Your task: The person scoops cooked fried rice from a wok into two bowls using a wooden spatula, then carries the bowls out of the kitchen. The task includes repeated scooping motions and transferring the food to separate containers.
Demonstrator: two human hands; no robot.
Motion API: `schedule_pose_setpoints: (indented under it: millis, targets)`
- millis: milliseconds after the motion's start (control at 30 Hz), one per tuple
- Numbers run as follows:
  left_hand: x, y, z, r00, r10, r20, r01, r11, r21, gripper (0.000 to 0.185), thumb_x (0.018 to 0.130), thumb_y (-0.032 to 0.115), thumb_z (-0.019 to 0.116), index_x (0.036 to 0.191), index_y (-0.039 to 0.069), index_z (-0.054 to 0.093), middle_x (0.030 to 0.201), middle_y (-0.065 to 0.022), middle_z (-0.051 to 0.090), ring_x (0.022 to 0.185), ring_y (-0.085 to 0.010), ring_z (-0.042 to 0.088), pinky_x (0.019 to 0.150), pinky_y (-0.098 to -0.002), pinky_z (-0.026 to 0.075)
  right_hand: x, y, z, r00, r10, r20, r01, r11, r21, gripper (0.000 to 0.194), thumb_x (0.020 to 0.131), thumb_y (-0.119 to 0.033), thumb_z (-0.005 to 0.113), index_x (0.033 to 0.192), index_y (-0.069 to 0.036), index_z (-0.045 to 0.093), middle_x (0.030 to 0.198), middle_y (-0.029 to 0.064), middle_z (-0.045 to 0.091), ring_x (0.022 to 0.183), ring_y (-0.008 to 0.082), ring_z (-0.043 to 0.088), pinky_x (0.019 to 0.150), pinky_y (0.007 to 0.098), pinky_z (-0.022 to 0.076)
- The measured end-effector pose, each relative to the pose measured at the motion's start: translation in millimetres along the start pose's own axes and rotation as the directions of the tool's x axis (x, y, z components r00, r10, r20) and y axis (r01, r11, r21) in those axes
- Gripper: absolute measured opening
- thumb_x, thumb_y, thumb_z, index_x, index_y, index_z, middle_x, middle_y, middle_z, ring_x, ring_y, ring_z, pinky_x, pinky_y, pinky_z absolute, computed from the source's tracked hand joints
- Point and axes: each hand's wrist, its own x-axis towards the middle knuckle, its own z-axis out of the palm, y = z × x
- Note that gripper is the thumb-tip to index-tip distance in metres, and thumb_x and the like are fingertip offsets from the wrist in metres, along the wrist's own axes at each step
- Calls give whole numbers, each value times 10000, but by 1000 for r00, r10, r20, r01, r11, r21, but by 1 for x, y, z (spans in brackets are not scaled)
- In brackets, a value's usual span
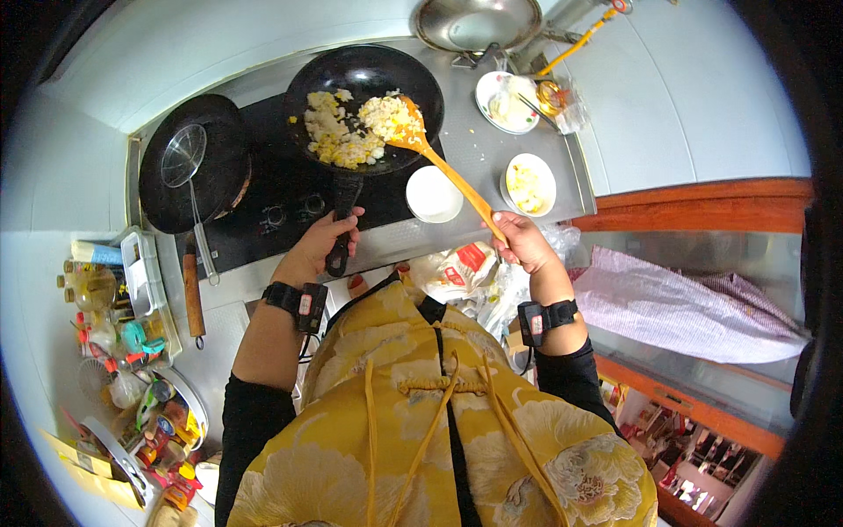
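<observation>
A black wok (369, 66) rests on the dark glass cooktop (263, 145), and my left hand (329, 238) is closed around its handle. With my right hand (520, 238) I grip the end of a wooden spatula (454, 174). Its blade lies inside the wok under a heap of fried rice with egg (388, 118). More of the rice (339, 135) spreads over the wok's left side. Just right of the wok's handle stands a white bowl (435, 194). Close above my right hand, another white bowl (528, 184) holds yellow and white pieces of food.
A second black pan (224, 125) with a mesh skimmer (184, 155) sits at left. Chopsticks cross a plate of food (490, 92) near a glass jar (552, 99). A steel wok (477, 23) stands behind. Bottles (92, 290) and condiment racks line the left; plastic bags (454, 270) hang below the counter.
</observation>
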Motion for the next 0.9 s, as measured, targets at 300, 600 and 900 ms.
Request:
schedule_pose_setpoints:
  millis: [300,600,900]
  targets:
    - [10,-11,10,1000,27,-2,-27,997,-72,328,936,222,576,1200,49,486,645,24,482,530,-97,474,516,-272,435,-74,32,-38,994,-36,-101,37,999,12,316,969,-326,496,995,-36,618,554,-16,481,350,45,332,329,194,253]
    - [10,-7,8,1000,19,1,-19,998,-58,300,943,204,556,1193,55,486,645,15,471,527,-107,459,516,-290,425,-105,64,-49,959,65,-277,-110,983,-148,317,940,-339,561,990,-33,624,561,-27,479,396,51,375,368,208,282]
    - [7,-2,9,1000,-2,-17,1,1000,-28,271,919,182,577,1158,74,510,648,23,471,524,-93,451,519,-273,425,-97,36,-17,891,-349,-291,-166,348,-923,283,872,-329,593,1095,-162,641,810,145,662,791,346,637,680,418,496]
